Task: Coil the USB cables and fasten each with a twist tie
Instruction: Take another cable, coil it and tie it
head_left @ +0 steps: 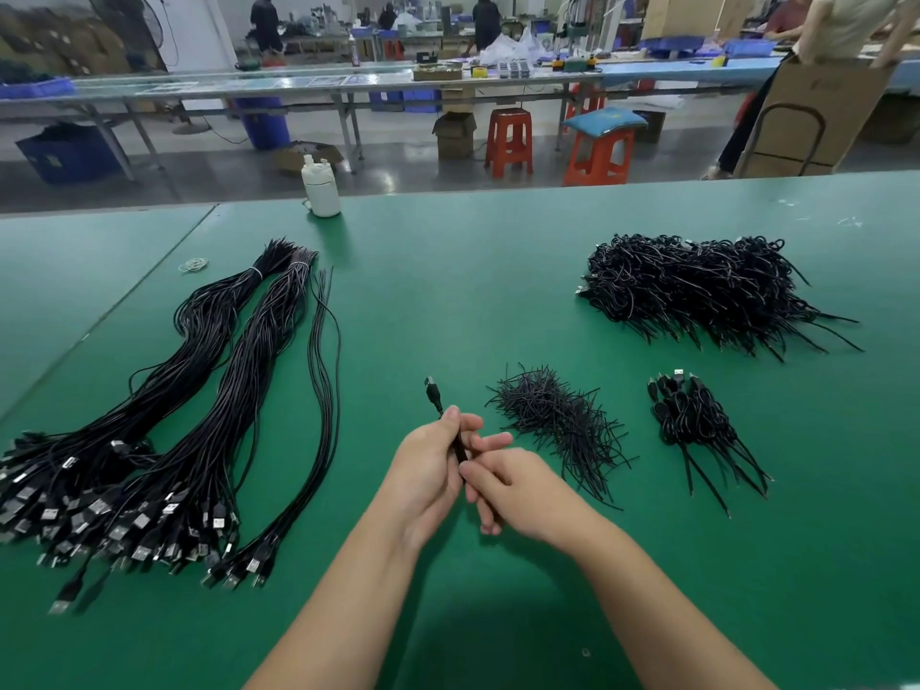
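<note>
My left hand grips a folded black USB cable in the middle of the green table, its plug sticking up past my fingers. My right hand meets it from the right, fingers curled around the cable's lower part. A loose heap of black twist ties lies just right of my hands. Long uncoiled USB cables lie in bundles on the left. A small group of coiled cables sits at the right, and a big pile of coiled cables is further back.
A white bottle stands near the table's far edge. A rubber band lies at the back left. Beyond the table are orange stools, long workbenches, boxes and several people.
</note>
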A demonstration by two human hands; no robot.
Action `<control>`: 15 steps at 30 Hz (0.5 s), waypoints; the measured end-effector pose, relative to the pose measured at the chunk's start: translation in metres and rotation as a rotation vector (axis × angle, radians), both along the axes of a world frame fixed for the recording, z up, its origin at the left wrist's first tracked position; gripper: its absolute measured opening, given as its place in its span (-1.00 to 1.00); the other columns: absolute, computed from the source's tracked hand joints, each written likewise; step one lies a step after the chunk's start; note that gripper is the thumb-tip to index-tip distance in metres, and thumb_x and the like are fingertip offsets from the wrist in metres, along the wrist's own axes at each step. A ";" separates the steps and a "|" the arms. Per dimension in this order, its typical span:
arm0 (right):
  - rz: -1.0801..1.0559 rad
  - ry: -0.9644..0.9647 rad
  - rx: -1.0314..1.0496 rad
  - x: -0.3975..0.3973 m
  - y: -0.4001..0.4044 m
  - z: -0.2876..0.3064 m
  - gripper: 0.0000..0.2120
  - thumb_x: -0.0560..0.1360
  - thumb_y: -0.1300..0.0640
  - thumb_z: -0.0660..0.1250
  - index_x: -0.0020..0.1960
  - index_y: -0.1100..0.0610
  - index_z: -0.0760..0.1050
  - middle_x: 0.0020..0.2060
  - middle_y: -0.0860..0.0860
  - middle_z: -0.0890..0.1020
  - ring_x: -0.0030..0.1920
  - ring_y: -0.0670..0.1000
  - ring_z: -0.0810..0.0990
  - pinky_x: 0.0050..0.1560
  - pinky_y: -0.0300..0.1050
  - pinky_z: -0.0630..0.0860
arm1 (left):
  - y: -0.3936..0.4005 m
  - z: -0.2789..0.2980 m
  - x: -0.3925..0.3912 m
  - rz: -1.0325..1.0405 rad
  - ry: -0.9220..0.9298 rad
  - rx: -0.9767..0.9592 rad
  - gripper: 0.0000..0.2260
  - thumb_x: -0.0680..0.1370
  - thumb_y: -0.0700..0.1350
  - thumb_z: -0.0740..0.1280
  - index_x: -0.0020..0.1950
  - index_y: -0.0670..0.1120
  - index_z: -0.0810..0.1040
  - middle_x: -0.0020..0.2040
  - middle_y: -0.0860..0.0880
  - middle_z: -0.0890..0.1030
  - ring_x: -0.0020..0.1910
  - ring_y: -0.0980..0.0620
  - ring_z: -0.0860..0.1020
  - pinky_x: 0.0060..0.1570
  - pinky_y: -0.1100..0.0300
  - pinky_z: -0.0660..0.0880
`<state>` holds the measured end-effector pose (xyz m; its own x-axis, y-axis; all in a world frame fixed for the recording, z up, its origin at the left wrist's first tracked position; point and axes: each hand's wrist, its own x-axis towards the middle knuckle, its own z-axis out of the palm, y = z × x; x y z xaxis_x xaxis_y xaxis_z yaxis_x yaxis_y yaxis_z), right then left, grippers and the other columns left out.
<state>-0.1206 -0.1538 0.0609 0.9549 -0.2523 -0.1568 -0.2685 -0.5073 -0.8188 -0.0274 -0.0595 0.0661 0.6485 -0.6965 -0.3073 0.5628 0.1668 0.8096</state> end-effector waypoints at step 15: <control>-0.229 -0.252 0.634 -0.009 0.003 -0.011 -0.60 0.39 0.39 0.50 0.21 0.22 0.56 -0.19 0.10 0.58 -0.10 -0.08 0.56 0.06 -0.26 0.54 | 0.004 -0.003 -0.002 -0.192 -0.052 -0.089 -0.73 0.59 -0.12 0.26 -0.16 -0.26 0.65 -0.31 -0.23 0.63 -0.12 -0.22 0.68 -0.14 0.07 0.61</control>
